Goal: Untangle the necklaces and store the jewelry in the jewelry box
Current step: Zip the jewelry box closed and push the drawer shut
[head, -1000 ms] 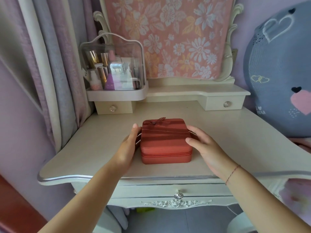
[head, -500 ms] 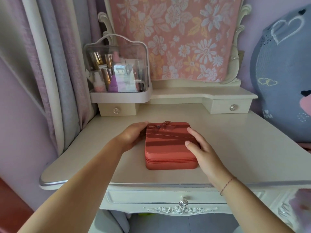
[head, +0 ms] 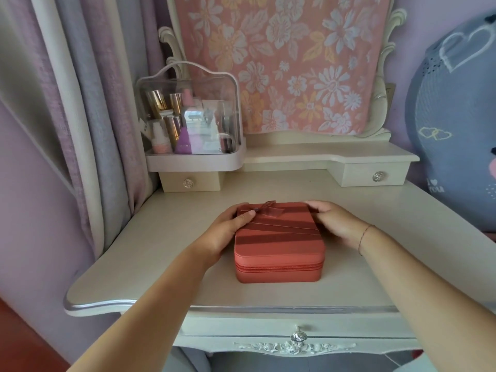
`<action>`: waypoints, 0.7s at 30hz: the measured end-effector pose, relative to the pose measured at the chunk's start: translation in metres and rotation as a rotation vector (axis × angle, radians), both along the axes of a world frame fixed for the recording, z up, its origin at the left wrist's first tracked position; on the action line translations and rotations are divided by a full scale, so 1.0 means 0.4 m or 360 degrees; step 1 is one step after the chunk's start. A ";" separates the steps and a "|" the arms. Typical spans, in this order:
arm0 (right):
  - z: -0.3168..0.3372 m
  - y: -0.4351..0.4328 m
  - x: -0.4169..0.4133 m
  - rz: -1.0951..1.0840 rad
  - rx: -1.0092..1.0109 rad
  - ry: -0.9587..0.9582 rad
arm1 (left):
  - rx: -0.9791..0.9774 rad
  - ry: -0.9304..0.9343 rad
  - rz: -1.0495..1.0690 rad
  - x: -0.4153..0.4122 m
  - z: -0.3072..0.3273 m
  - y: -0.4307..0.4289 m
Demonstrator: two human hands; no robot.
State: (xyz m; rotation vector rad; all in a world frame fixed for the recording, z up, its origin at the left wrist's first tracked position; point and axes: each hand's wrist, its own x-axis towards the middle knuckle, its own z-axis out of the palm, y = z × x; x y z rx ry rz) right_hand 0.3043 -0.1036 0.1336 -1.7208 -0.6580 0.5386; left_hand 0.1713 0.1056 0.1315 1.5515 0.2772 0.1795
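Note:
A closed red jewelry box (head: pixel 279 245) with a bow on its lid and a zipper round its side lies flat on the white dressing table (head: pixel 375 264). My left hand (head: pixel 228 229) holds the box's far left corner, thumb on the lid near the bow, fingers curled behind the edge. My right hand (head: pixel 335 221) grips the far right corner, its fingers wrapped over the back edge. No necklace or other jewelry is in sight.
A clear-lidded cosmetics case (head: pixel 190 116) stands on the raised shelf at the back left. Small drawers (head: pixel 375 177) sit under that shelf. A floral cloth (head: pixel 281 63) hangs behind, curtains (head: pixel 80 103) at the left, a grey cushion (head: pixel 456 116) at the right.
Both hands slid from the box's sides to its far corners. The box stays in place, still closed.

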 end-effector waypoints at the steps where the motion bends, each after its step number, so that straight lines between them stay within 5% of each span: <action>1: 0.005 0.000 0.002 0.0056 -0.0058 -0.0049 | -0.0037 0.0010 0.0008 0.001 0.003 -0.002; 7: -0.008 -0.018 0.027 0.0080 -0.0094 -0.0153 | 0.0004 0.0128 -0.0012 0.012 0.028 -0.003; 12: -0.020 -0.021 0.032 0.0093 -0.0028 -0.0142 | 0.1016 0.0085 -0.0117 -0.020 0.095 -0.016; 17: -0.021 -0.018 0.035 0.0227 0.0006 -0.0110 | 0.1852 0.0139 -0.0710 -0.088 0.110 -0.068; 21: -0.019 -0.019 0.032 0.0254 0.0019 -0.0117 | 0.2095 -0.0008 -0.0608 -0.090 0.079 -0.067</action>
